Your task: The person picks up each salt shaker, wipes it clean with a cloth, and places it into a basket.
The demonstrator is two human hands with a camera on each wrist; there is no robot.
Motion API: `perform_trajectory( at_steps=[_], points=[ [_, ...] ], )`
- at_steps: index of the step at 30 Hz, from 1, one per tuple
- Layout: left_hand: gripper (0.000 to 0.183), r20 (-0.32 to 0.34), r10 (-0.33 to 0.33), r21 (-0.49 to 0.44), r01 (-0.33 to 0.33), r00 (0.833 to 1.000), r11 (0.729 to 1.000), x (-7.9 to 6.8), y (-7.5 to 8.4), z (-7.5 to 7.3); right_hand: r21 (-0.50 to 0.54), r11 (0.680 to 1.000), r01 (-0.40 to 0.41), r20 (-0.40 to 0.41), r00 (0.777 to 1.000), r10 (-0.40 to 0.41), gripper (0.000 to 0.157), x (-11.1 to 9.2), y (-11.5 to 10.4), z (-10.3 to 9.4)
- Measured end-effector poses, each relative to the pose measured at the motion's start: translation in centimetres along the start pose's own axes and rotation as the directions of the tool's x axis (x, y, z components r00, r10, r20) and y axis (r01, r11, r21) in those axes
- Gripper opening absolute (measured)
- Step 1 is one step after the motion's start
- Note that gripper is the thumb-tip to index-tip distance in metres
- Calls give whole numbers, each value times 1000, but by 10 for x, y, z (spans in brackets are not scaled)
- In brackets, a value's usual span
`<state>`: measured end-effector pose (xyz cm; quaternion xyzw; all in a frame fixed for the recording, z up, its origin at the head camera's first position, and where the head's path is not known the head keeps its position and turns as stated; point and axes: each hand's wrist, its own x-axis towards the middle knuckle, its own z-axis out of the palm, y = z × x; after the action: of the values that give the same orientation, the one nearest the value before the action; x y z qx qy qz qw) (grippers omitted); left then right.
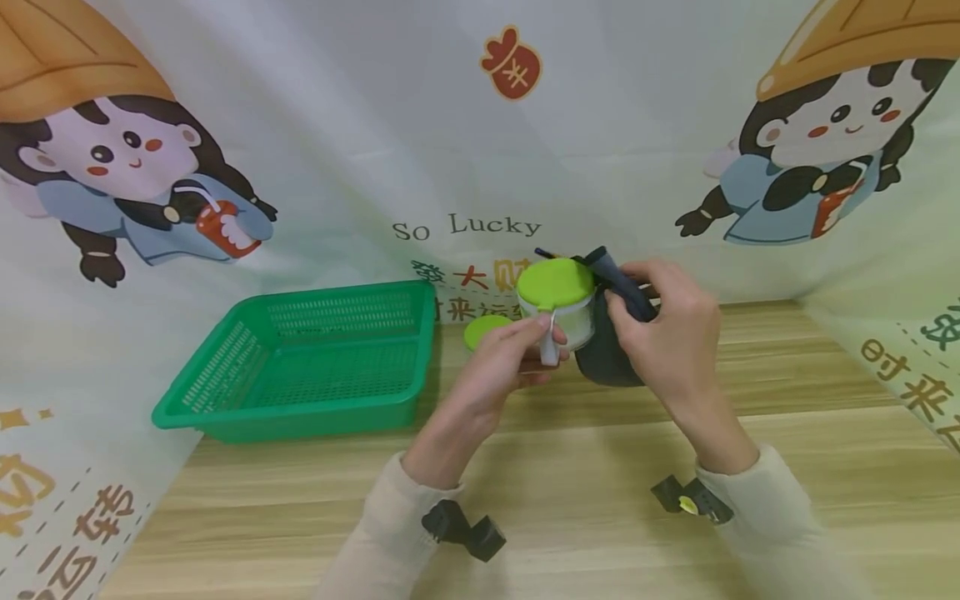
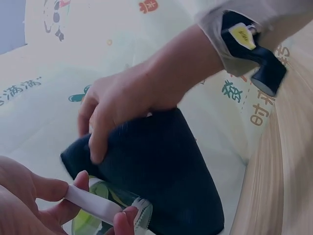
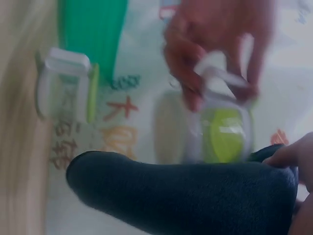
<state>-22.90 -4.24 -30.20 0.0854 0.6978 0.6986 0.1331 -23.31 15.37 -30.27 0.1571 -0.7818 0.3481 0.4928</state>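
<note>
In the head view my left hand [image 1: 498, 367] holds a clear container with a green lid [image 1: 557, 283] by its white handle [image 1: 550, 348]. Fingers and thumb pinch that handle in the left wrist view. My right hand [image 1: 675, 321] grips a dark blue cloth [image 1: 611, 354] by its upper part, and the rest hangs down right beside the container. In the right wrist view the cloth [image 3: 181, 193] spreads across the lower part and overlaps the container's edge. A second container with a white handle and green lid [image 3: 66, 90] stands apart behind my left hand.
A green plastic basket [image 1: 300, 417] with slotted walls stands on the wooden table [image 1: 570, 517] to the left. Behind the table hangs a white printed backdrop [image 1: 360, 108], which also rises at both sides.
</note>
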Motion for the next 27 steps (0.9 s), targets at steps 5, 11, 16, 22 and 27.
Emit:
perform_trajectory(
  at_steps=[5, 11, 16, 22, 27],
  points=[
    [36, 15, 0, 0, 0, 1000, 1000, -2, 2, -1, -6, 983, 182, 59, 982, -181, 20, -11, -3, 14],
    [35, 5, 9, 10, -9, 1000, 1000, -2, 4, -8, -11, 947, 322, 113, 941, -319, 26, -18, -1, 22],
    [37, -11, 13, 6, -13, 1000, 1000, -1, 5, -13, -1, 901, 434, 144, 892, -429, 23, -23, 6, 29],
    [36, -41, -7, 37, 8, 999, 999, 0, 6, -15, 9, 879, 477, 148, 869, -473, 18, -27, 13, 33],
    [36, -42, -7, 87, 10, 999, 996, 1, 5, -14, 38, 901, 431, 115, 894, -433, 22, -25, 14, 30]
  ],
)
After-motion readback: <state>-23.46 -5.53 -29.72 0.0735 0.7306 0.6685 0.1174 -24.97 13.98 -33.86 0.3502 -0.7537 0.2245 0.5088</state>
